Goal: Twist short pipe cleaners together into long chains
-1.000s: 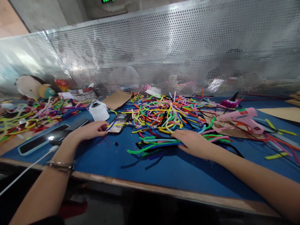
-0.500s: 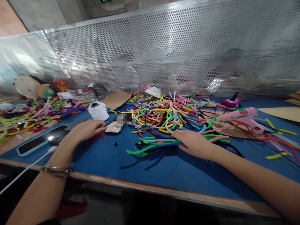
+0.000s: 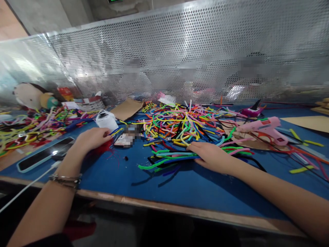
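My left hand (image 3: 92, 140) is at the left of the blue table, its fingers pinched together. Yellow and blue pipe cleaners (image 3: 116, 132) stick out from its fingertips. Loose red thread (image 3: 105, 148) lies beneath that hand, partly hidden by it. Further right, my right hand (image 3: 209, 156) is closed over a bundle of pipe cleaners (image 3: 167, 157) in green, blue, pink and black. Its palm hides the middle of the bundle, whose ends fan out on both sides. Just behind lies a large heap of short coloured pipe cleaners (image 3: 177, 121).
A pink glue gun (image 3: 267, 130) rests on cardboard at right. A phone (image 3: 128, 137) lies between my hands, another phone (image 3: 43, 156) at left with a white cable. A white container (image 3: 106, 120), plush toy (image 3: 29, 96) and perforated metal screen (image 3: 164, 58) stand behind.
My left hand has drawn slightly left and back, with the yellow and blue pipe cleaners at its fingertips. More red thread shows below it. My right hand stays on the bundle.
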Action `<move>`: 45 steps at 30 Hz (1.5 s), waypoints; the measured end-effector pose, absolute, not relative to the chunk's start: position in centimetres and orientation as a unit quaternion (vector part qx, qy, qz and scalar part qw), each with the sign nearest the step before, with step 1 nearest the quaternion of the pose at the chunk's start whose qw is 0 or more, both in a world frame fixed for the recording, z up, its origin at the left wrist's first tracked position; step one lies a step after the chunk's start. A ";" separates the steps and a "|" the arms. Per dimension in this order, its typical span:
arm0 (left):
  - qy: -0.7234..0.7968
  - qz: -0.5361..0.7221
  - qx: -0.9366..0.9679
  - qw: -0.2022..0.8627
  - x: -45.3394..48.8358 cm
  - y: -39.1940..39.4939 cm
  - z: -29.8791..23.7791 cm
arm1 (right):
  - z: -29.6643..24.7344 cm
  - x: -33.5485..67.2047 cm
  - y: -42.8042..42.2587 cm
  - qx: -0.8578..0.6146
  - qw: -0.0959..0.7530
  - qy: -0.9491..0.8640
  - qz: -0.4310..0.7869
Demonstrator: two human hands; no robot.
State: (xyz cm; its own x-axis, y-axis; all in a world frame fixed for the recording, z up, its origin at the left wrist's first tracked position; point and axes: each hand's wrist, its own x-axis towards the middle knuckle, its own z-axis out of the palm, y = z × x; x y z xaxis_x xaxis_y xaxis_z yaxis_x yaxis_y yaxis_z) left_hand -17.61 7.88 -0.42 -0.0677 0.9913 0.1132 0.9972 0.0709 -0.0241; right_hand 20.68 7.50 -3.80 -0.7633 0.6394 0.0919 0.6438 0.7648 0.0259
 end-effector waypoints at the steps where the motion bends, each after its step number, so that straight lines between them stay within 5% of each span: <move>1: -0.734 -0.029 -0.676 0.049 -17.6 7.9 -0.5 | -3.8 20.7 7.5 -0.343 0.037 -0.938 -0.028; 15: -0.640 -0.108 -0.758 -0.062 -15.1 9.2 -1.8 | -3.9 20.7 7.6 -0.344 0.030 -0.938 -0.027; 45: -0.572 -0.326 -0.748 -0.086 -12.6 9.6 1.7 | -3.9 20.7 7.6 -0.351 0.036 -0.935 -0.036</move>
State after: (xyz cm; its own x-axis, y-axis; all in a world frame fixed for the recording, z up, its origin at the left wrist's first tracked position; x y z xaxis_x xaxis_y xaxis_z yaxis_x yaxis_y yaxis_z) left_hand -12.58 9.57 1.69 0.1344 0.9114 0.3891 0.7990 -0.3319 0.5014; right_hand 20.70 7.56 -3.89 -0.7511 0.6535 0.0934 0.6588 0.7511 0.0428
